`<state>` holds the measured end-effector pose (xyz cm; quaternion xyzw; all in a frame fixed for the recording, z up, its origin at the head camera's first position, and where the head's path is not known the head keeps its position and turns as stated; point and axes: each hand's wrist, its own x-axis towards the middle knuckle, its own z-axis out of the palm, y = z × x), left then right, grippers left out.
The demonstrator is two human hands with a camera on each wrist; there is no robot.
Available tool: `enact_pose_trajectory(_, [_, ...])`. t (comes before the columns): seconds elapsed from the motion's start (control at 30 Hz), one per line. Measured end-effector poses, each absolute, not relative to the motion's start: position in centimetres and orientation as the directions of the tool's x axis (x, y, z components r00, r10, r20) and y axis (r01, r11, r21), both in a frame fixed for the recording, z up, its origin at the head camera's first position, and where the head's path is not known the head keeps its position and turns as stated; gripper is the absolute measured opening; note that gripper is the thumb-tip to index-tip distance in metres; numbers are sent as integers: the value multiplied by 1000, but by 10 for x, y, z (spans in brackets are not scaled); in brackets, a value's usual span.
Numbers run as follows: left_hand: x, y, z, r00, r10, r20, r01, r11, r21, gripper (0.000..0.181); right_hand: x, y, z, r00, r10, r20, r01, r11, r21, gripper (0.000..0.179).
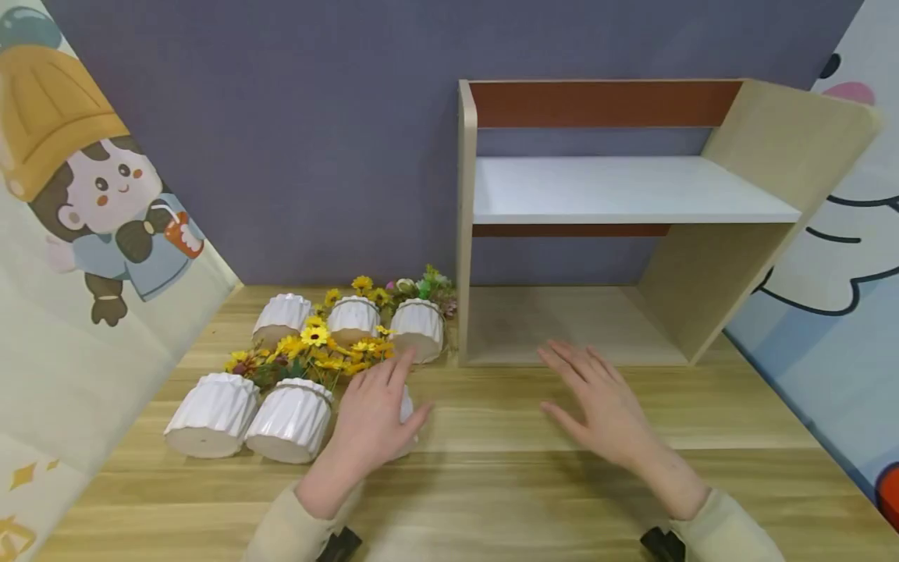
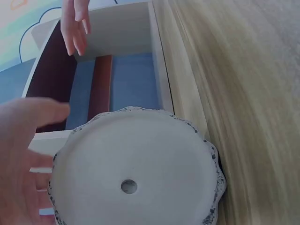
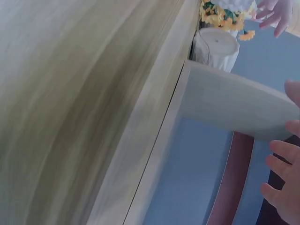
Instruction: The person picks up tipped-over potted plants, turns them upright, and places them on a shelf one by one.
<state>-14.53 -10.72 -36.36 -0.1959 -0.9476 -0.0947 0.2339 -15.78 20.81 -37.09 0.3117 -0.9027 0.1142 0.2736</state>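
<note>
My left hand (image 1: pixel 375 410) hovers over the front right flowerpot (image 1: pixel 406 421), its fingers extended and thumb spread. In the left wrist view that pot's round white base (image 2: pixel 140 154), with a hole in the middle, sits close beside the hand (image 2: pixel 21 154). My right hand (image 1: pixel 597 398) is held in front of the shelf unit (image 1: pixel 463 226), fingers straight and holding nothing. Several white fluted flowerpots lie on their sides at the left, bases facing me, among them the front left pot (image 1: pixel 214 414) and its neighbour (image 1: pixel 291 421). Yellow flowers (image 1: pixel 316 336) stick out behind the front ones.
The shelf unit has a white middle board (image 1: pixel 618 187) and a wooden bottom board (image 1: pixel 562 312). It stands against the grey back panel (image 1: pixel 281 140) on a wood-grain table (image 1: pixel 506 499). A cartoon-printed wall (image 1: pixel 105 203) borders the left side, another printed wall (image 1: pixel 857 257) the right.
</note>
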Motion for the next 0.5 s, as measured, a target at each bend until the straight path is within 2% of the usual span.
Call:
enact_pose_trajectory(0.23, [-147,-106,-365,-793,242,558,370,920,127,54,-163,225,-368,-612,-390,687,-590,804,-69,51])
enact_pose_trajectory(0.4, [-147,-107,-366,-779,178,602,331,931,152,31,-169,238,-362,-606,-266,750,-532,836,-133,46])
enact_pose_trajectory(0.5, [-147,-109,-366,-767,148,625,317,933,168,26,-173,249,-356,-602,-183,777,-499,846,-188,40])
